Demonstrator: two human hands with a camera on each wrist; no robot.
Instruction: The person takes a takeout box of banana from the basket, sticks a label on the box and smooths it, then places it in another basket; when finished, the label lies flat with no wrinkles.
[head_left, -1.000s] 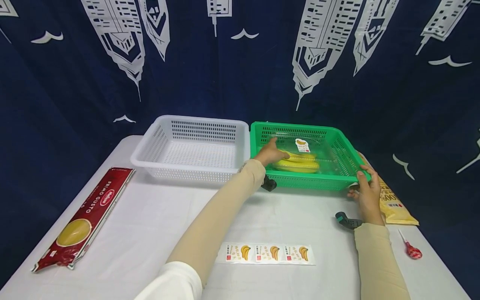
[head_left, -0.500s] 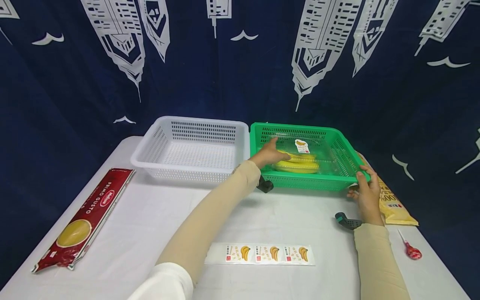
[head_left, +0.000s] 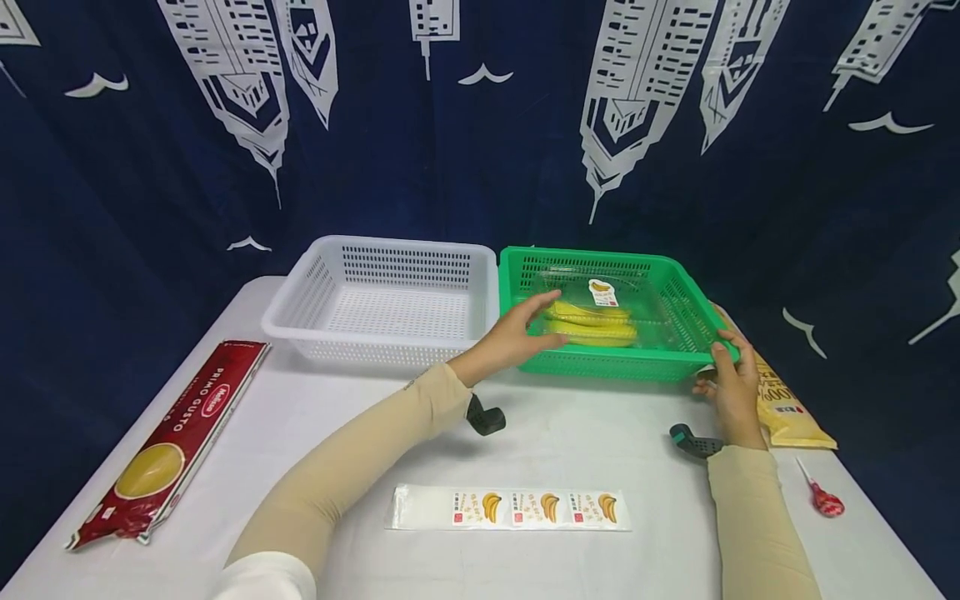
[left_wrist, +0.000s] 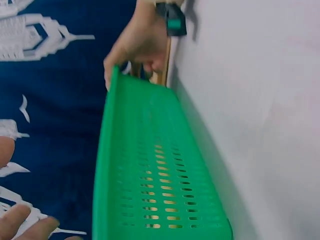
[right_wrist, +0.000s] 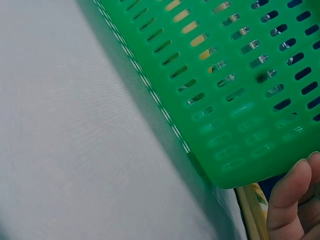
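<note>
My left hand (head_left: 510, 337) is open over the near left edge of the green basket (head_left: 600, 364), thumb and fingers spread and holding nothing. Inside that basket lies a clear plastic box (head_left: 654, 317) of bananas (head_left: 596, 332), with a banana sticker (head_left: 602, 292) on its lid. At the basket's near right corner, my right hand (head_left: 733, 387) grips the rim; the right wrist view shows its fingers (right_wrist: 290, 197) at that corner. A strip of banana stickers (head_left: 517, 509) lies flat on the table in front.
A white basket (head_left: 378, 339) stands left of the green one. Farther left lies a red pasta packet (head_left: 176, 442). A yellow bag (head_left: 787, 408) is partly behind my right hand, and a red lollipop (head_left: 827, 502) sits near the table's right side.
My left hand has let go of the banana box and drawn back toward me and to the left. The box stays in the green basket. My right hand keeps its place on the rim.
</note>
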